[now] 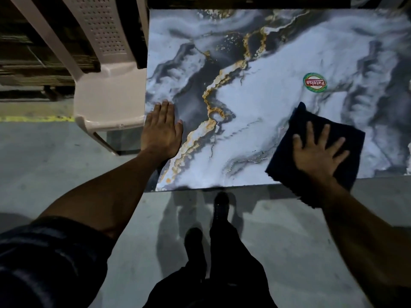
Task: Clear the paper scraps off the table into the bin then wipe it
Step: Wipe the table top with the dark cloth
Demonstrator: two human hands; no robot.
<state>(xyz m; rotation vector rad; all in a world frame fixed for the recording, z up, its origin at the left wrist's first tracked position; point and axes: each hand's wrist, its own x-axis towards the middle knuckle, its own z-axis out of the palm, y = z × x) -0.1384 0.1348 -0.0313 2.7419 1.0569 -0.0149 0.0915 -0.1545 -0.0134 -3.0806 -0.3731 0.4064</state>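
Marble table [266, 63] — L hand [161, 132] flat; R hand [318, 152] splayed on cloth [347, 138].

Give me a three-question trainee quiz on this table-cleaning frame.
1. True or false: paper scraps lie on the visible table top.
2. Which hand presses the dark cloth? A) left hand B) right hand
3. Fill in: the round sticker lies ___ the cloth, farther from the person.

Key: 1. False, none show. 2. B; the right hand lies flat on the cloth, and the left hand lies flat on the bare table near its left edge. 3. beyond.
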